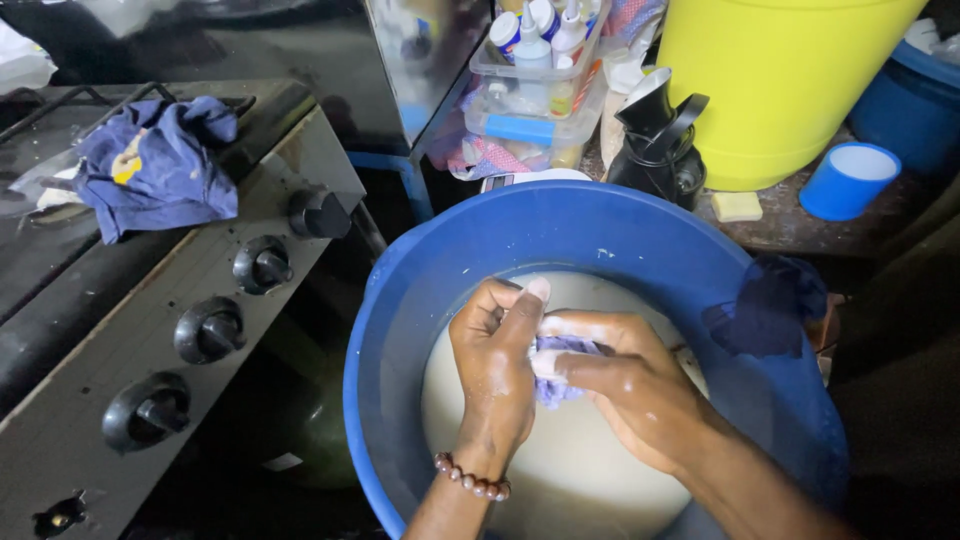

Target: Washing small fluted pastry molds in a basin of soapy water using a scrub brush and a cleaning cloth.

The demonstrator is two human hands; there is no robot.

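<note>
Over a large blue basin [450, 250] of milky soapy water [570, 460], both of my hands grip a small purple-blue cloth [556, 380]. My left hand [495, 355], with a beaded bracelet at the wrist, closes on the cloth's left side. My right hand [625, 375] clamps it from the right, knuckles wet and soapy. Most of the cloth is hidden between the fingers. A dark blue garment [770, 305] hangs over the basin's right rim.
A black stove [190, 300] with several knobs stands at the left, a crumpled blue cloth [160, 165] on top. Behind the basin are a yellow barrel [780, 80], a blue cup [848, 180], a black kettle [660, 135], a soap bar [737, 206] and a plastic box of bottles [540, 70].
</note>
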